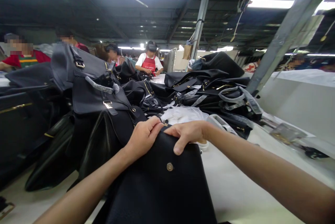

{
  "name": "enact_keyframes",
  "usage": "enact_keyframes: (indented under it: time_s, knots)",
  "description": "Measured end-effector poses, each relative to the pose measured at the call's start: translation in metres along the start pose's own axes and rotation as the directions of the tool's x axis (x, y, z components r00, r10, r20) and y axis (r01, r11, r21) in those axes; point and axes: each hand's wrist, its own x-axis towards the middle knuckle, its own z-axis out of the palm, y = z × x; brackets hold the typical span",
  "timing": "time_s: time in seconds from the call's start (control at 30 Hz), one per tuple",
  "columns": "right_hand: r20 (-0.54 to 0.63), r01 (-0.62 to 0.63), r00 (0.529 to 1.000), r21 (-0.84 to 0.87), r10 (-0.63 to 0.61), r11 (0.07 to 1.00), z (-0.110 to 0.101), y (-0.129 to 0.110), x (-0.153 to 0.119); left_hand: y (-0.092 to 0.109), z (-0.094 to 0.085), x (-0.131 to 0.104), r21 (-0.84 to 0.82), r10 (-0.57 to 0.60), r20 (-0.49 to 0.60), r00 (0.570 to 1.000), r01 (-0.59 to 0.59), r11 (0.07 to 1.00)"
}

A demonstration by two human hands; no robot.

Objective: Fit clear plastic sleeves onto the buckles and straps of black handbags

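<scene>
A black leather bag [162, 192] stands close in front of me, a round gold-coloured stud [170, 166] on its near face. My left hand [145, 135] is closed at the bag's top left edge, fingers curled over near a small gold fitting [165, 125]. On the top right edge, my right hand [185, 133] grips the bag, thumb on the near face and fingers behind, partly hidden. Just left stands another black bag [102, 95] with a silver buckle and a plastic-wrapped handle.
Black bags [209, 77] with gold zips and wrapped handles are heaped across the table behind. Clear plastic wrap [183, 114] and a white device [222, 124] lie beyond my hands. A metal post [288, 32] slants up at right. Co-workers, one in a red apron [148, 64], are farther back.
</scene>
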Motion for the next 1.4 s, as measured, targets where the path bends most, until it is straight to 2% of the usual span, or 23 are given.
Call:
enact_keyframes:
  time_s: [0.07, 0.13, 0.2, 0.3, 0.37, 0.53, 0.63, 0.7, 0.87, 1.0, 1.1, 1.17, 1.3, 1.4]
  knots:
    - [0.020, -0.048, 0.999, 0.120, 0.046, 0.992, 0.000, 0.017, 0.011, -0.001, -0.001, -0.006, 0.107, 0.044, -0.013, 0.999, -0.043, 0.993]
    - [0.025, -0.069, 0.998, 0.187, 0.065, 0.980, 0.002, 0.032, 0.018, 0.007, -0.009, -0.017, 0.166, 0.140, -0.048, 0.989, -0.130, 0.977]
    - [0.010, -0.069, 0.998, 0.232, 0.069, 0.970, 0.004, 0.041, 0.019, 0.023, -0.020, -0.029, 0.080, 0.188, -0.022, 0.982, -0.186, 0.979]
    - [-0.031, -0.033, 0.999, 0.267, 0.043, 0.963, 0.007, 0.047, 0.016, 0.044, -0.030, -0.045, -0.147, 0.131, 0.198, 0.971, -0.103, 0.984]
    - [-0.056, 0.004, 0.998, 0.275, 0.012, 0.961, 0.008, 0.048, 0.015, 0.050, -0.026, -0.052, -0.198, 0.100, 0.296, 0.950, -0.041, 0.979]
    - [-0.136, 0.072, 0.990, 0.250, -0.039, 0.966, 0.011, 0.047, 0.016, 0.045, -0.001, -0.057, -0.306, 0.045, 0.346, 0.937, 0.068, 0.950]
    - [-0.158, 0.098, 0.985, 0.219, -0.063, 0.971, 0.012, 0.045, 0.015, 0.044, 0.002, -0.054, -0.341, 0.003, 0.361, 0.932, 0.130, 0.931]
    - [-0.155, 0.117, 0.984, 0.196, -0.087, 0.974, 0.013, 0.042, 0.013, 0.045, 0.000, -0.052, -0.335, 0.002, 0.369, 0.930, 0.130, 0.933]
    - [-0.137, 0.131, 0.985, 0.163, -0.109, 0.978, 0.014, 0.035, 0.012, 0.049, -0.003, -0.050, -0.224, 0.093, 0.400, 0.912, -0.001, 0.975]
    - [-0.154, 0.109, 0.984, 0.144, -0.087, 0.984, 0.014, 0.036, 0.014, 0.049, 0.004, -0.050, -0.003, 0.171, 0.493, 0.853, -0.195, 0.981]
    - [-0.171, 0.111, 0.982, 0.168, -0.082, 0.979, 0.014, 0.039, 0.014, 0.046, 0.005, -0.049, 0.040, 0.187, 0.551, 0.813, -0.249, 0.968]
    - [-0.173, 0.105, 0.982, 0.199, -0.071, 0.974, 0.015, 0.039, 0.012, 0.040, -0.002, -0.050, 0.018, 0.165, 0.555, 0.815, -0.210, 0.978]
    - [-0.187, 0.108, 0.981, 0.257, -0.060, 0.960, 0.015, 0.041, 0.009, 0.021, -0.031, -0.058, 0.019, 0.047, 0.502, 0.863, -0.066, 0.998]
    - [-0.195, 0.117, 0.979, 0.284, -0.062, 0.952, 0.014, 0.041, 0.011, 0.018, -0.047, -0.066, 0.003, -0.029, 0.482, 0.876, 0.031, 1.000]
